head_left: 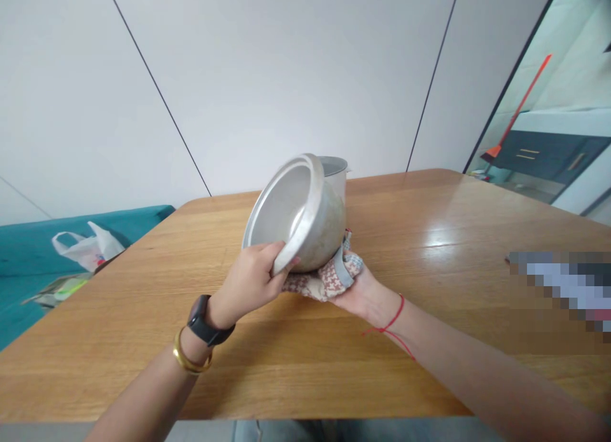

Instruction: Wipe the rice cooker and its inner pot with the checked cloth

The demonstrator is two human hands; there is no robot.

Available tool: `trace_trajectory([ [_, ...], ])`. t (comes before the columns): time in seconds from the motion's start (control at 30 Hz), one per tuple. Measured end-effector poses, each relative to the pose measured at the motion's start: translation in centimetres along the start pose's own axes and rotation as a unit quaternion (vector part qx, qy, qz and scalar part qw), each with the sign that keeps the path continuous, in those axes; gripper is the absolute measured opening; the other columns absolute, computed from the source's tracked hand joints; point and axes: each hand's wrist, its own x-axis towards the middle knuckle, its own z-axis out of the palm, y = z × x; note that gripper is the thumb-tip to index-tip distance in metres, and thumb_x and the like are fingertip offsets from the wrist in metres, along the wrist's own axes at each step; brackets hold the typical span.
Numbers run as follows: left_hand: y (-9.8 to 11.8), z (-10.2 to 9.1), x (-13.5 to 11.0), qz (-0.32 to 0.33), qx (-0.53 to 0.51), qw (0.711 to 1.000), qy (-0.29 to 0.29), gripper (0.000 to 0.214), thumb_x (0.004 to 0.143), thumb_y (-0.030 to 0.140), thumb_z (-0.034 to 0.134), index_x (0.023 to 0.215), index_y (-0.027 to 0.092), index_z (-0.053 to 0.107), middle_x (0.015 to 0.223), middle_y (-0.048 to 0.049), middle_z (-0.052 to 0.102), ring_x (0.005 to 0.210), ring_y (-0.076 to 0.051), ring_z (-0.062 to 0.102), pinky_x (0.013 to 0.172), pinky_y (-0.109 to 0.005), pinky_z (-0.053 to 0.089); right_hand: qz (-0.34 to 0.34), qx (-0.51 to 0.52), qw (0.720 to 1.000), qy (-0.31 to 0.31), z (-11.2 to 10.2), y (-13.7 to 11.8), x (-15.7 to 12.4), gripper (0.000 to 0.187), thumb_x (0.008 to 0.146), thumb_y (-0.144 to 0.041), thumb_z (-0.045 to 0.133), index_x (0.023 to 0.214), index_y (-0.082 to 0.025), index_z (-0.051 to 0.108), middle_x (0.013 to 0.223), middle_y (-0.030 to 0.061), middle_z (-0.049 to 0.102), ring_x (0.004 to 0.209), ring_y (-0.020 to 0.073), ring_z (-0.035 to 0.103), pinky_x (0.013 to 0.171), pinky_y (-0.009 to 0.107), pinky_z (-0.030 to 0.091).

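The left hand (252, 280) holds a metal bowl (296, 210) by the near part of its rim. Its grip is closed there, with the thumb inside the rim and the fingers on the outer side. The bowl is above the middle of the bench (453, 238), tilted on its side so that the opening faces left and towards the person.

The right hand (365, 292) is just right of the bowl, palm up, with a patterned cloth (334, 276) in it. The cloth is pressed against the lower outer wall of the bowl. The fingers are hidden under the cloth, so this grip seems closed on the cloth, but I cannot see it fully.

Just behind the bowl stands a pale pot (334, 172), mostly covered by it. The left wrist carries a black watch (205, 321) and a gold bangle (188, 359); the right wrist has a red thread (394, 315).

Far left, a white bag (88, 248) lies on a teal sofa (28, 251). Far right, an orange broom (518, 108) leans in another room.
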Motion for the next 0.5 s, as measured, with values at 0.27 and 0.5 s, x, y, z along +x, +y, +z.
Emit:
trace_trajectory([
  [0.27, -1.8, 0.0, -2.1, 0.068, 0.071, 0.975, -0.200, 0.020, 0.092, 0.012, 0.044, 0.076, 0.019, 0.053, 0.066, -0.0024, 0.060, 0.058, -0.017, 0.057, 0.057, -0.029, 0.037, 0.213, 0.039, 0.968, 0.124, -4.5, 1.4, -4.3, 0.031, 0.085, -0.049, 0.054, 0.093, -0.021, 0.064, 0.108, 0.0124, 0.074, 0.108, 0.0266, 0.068, 0.103, 0.046, 0.051],
  [0.5, 0.1, -0.5, -2.0, 0.144, 0.146, 0.948, -0.244, 0.019, 0.090, 0.006, 0.046, 0.081, 0.018, 0.058, 0.068, -0.0020, 0.061, 0.058, -0.019, 0.057, 0.054, -0.032, 0.038, 0.048, -0.264, 0.904, 0.333, -5.5, -6.6, -5.6, 0.037, 0.076, -0.040, 0.075, 0.105, -0.023, 0.061, 0.109, 0.0088, 0.070, 0.097, 0.0232, 0.068, 0.081, 0.036, 0.060],
])
